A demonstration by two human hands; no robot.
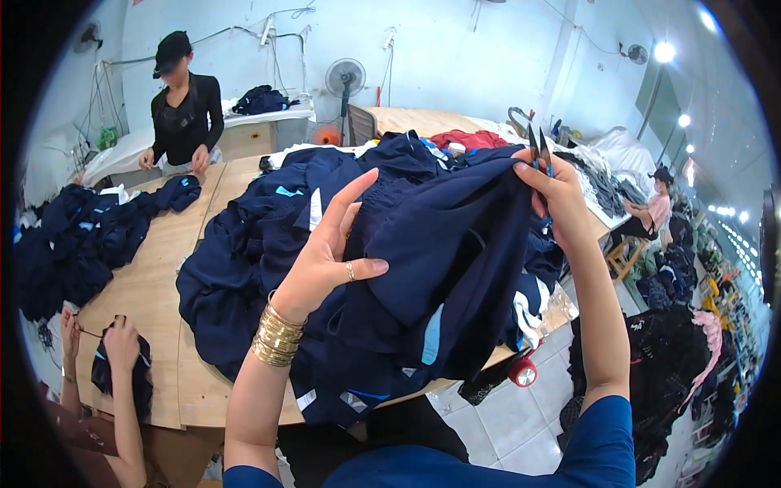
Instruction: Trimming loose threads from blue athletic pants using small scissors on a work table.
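Note:
A dark navy garment [439, 244] with light blue trim is lifted off the wooden table [154, 285] in front of me. My left hand [333, 244], with gold bangles on the wrist and a ring, pinches a fold of it between thumb and fingers, the index finger stretched out. My right hand [553, 191] grips the garment's upper right edge and also holds small thread snips [538, 146], blades pointing up.
A big heap of navy garments [268, 236] covers the table's middle, another pile [73, 236] lies at the left. A person in black [183, 106] stands at the far side. Another person's hands [106, 342] work at lower left. A fan [345, 79] stands behind; a seated person [651, 211] is at right.

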